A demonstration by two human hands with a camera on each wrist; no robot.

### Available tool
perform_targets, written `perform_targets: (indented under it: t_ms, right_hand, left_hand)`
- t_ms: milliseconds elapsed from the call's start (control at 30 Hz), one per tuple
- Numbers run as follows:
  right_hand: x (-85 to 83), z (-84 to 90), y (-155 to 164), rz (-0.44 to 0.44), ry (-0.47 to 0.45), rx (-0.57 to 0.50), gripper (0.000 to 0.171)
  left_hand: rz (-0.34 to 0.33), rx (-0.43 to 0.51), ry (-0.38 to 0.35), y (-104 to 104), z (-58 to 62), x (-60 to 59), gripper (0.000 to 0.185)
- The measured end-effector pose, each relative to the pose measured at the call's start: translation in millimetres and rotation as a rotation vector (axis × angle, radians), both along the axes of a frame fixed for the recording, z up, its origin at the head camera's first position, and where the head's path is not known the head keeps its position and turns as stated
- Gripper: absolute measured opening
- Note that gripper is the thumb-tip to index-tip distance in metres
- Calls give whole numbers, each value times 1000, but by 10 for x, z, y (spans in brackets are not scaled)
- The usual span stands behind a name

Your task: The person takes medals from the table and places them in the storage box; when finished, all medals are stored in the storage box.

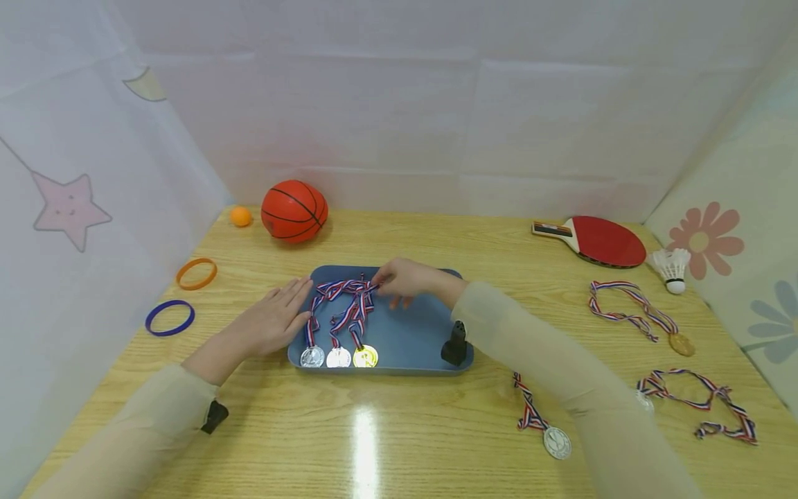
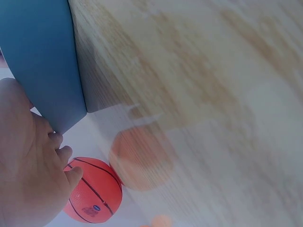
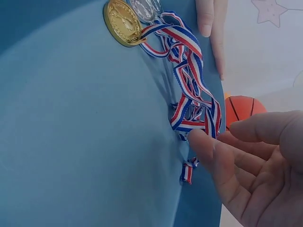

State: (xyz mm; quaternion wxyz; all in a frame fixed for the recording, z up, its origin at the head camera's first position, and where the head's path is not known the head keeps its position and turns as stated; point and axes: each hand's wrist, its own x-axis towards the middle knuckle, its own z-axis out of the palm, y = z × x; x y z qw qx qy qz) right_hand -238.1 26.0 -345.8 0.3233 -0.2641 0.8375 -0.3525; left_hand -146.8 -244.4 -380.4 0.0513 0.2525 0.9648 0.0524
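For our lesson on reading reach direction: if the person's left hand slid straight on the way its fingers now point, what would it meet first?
Probably the blue tray: the left hand lies flat with its fingertips at the tray's left rim, pointing toward the striped ribbons inside. Depth is hard to judge, so the fingers may already touch that rim.

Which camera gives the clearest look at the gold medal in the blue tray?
The right wrist view: the gold medal is large and sharp there. The head view shows it small among the silver ones. The left wrist view misses it.
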Motion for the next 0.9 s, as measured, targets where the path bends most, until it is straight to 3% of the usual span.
perform_targets:
  t_ms: [100, 433, 700, 900]
  right_hand:
    - [7, 27, 35, -7, -18, -20, 33]
    - [77, 316, 402, 2, -17, -235, 31]
    - [304, 568, 920, -80, 72, -341, 30]
    - [508, 550, 1341, -145, 101, -331, 30]
  left_hand:
    - [-3, 2, -1, 5, 3, -5, 57]
    - [-7, 4, -6, 15, 8, -12, 57]
    - [-2, 8, -5, 11, -5, -14, 57]
    - [-9, -1, 4, 1, -20, -7, 58]
